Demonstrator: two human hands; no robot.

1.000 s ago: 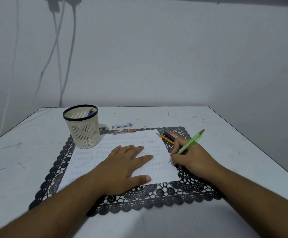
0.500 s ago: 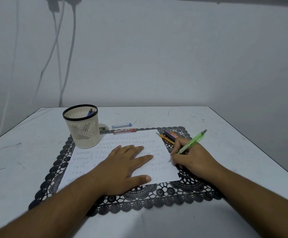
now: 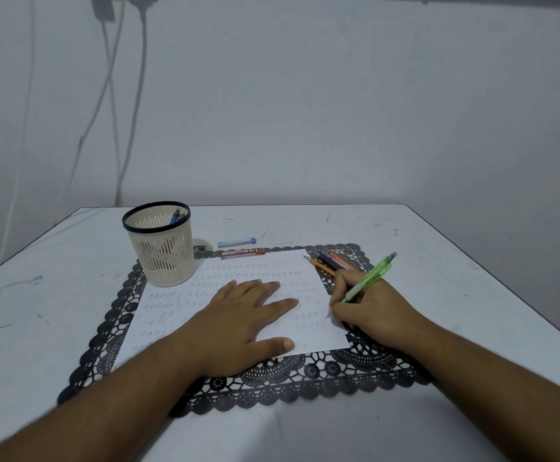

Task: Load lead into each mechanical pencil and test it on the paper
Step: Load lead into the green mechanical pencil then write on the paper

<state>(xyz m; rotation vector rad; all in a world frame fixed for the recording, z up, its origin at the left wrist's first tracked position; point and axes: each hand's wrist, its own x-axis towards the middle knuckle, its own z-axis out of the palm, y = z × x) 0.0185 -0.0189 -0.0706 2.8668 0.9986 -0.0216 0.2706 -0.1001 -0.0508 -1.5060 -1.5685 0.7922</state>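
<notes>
A white sheet of paper (image 3: 258, 271) with rows of faint pencil marks lies on a black lace mat (image 3: 305, 375). My left hand (image 3: 238, 321) lies flat on the paper, fingers straight. My right hand (image 3: 372, 308) grips a green mechanical pencil (image 3: 370, 278) in a writing hold, its tip on the paper's right edge. Several other pencils (image 3: 330, 261), orange and purple, lie on the mat just beyond my right hand. A red lead case (image 3: 242, 253) and a blue-and-white lead case (image 3: 237, 242) lie past the paper's far edge.
A beige mesh pen cup (image 3: 158, 245) with a black rim stands on the mat's far left corner, a blue pen inside. The white table (image 3: 455, 261) ends at a wall behind, where cables hang at the left. The table's right edge drops to the floor.
The green pencil's upper end has swung slightly to the right as my right hand writes. My left hand has stayed in place on the paper.
</notes>
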